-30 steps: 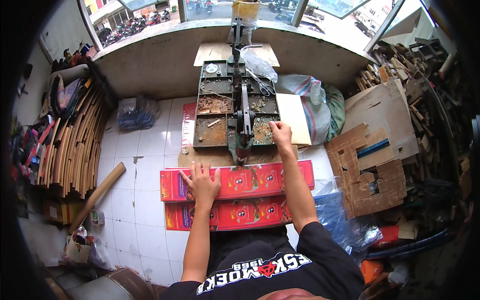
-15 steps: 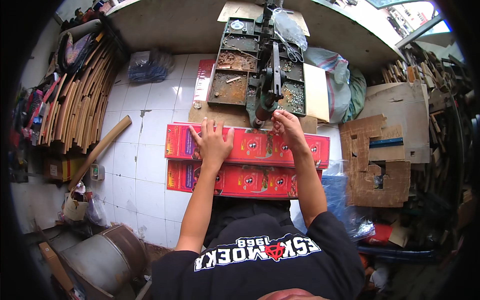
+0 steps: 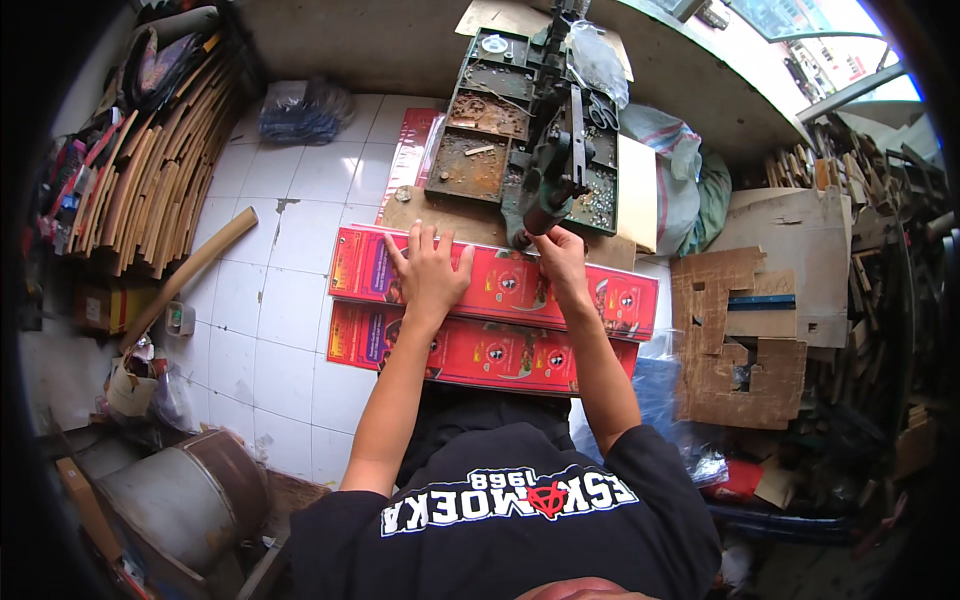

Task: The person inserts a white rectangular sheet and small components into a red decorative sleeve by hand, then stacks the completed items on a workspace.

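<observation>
Your upper red strip (image 3: pixel 510 283) lies print side up, on the near side of the press (image 3: pixel 550 190), its far edge right by the press foot. Long axis runs left to right, skewed a little: right end sits closer to you than the left. The end with the yellow and purple panels points left.

Lower red strip (image 3: pixel 490 355) is farther from the press, on your side of the upper one, which overlaps its far edge. Nearly the same long axis, yellow and purple end also left.

Your left hand (image 3: pixel 435 275) is left of the press foot, palm down on the upper strip. Fingers spread wide, pointing toward the far edge; not closed around anything.

Your right hand (image 3: pixel 560 260) is at the press foot, just to its right, over the far edge of the upper strip. Grip narrow, thumb and finger drawn together. Can't tell if anything is between the tips.

Tray (image 3: pixel 465 172) has compartments either side of the press; small metal bits (image 3: pixel 598 195) in the near right one. Scissors (image 3: pixel 603 110) lie right of the press, farther back.
</observation>
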